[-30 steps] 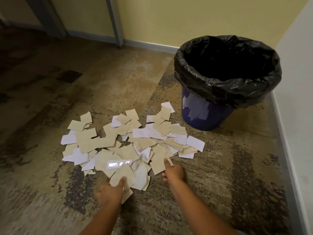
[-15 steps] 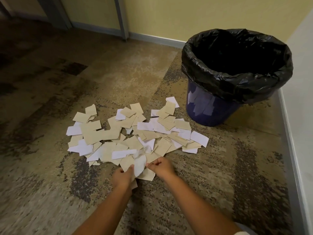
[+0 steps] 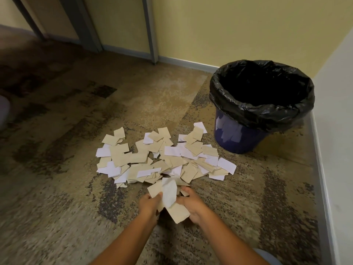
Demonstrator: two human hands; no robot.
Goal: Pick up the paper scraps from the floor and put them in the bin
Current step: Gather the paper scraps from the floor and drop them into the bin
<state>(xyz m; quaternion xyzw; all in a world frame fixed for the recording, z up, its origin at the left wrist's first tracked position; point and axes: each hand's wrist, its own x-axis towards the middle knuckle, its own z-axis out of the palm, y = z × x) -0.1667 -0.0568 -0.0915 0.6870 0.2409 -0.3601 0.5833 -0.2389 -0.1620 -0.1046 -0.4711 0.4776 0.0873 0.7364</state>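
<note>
1. Step in hand: gathering a first handful. Both hands work at the near edge of the pile of paper scraps (image 3: 164, 159) on the floor (image 3: 57, 207).
2. Left hand (image 3: 148, 205): fingers curled round a few tan and white scraps (image 3: 169, 192), grip pinching them from the left side.
3. Right hand (image 3: 193, 204): fingers curled against the same bunch from the right, holding a tan piece at its lower edge. The bunch sits between the two hands, lifted just off the pile's near edge.
4. Most of the scraps lie loose on the floor, overlapping, spread from left to right; the far right pieces are near the bin's base.
5. Bin (image 3: 238, 138): dark blue, upright, lined with a black bag (image 3: 267, 113) folded over the rim, mouth open. It stands ahead and to the right, close to the wall (image 3: 334, 92). Contents cannot be seen; the inside is dark.
6. Next move, as judged: tighten the hold so no piece slips, carry the bunch up and right over the rim, release inside. Task is at an early stage.
7. In the way: nothing stands between hands and bin. Risk: loose pieces dropping from the bunch in transit.
8. Around: skirting board (image 3: 181, 63) and door frame (image 3: 150, 35) at the far wall.
</note>
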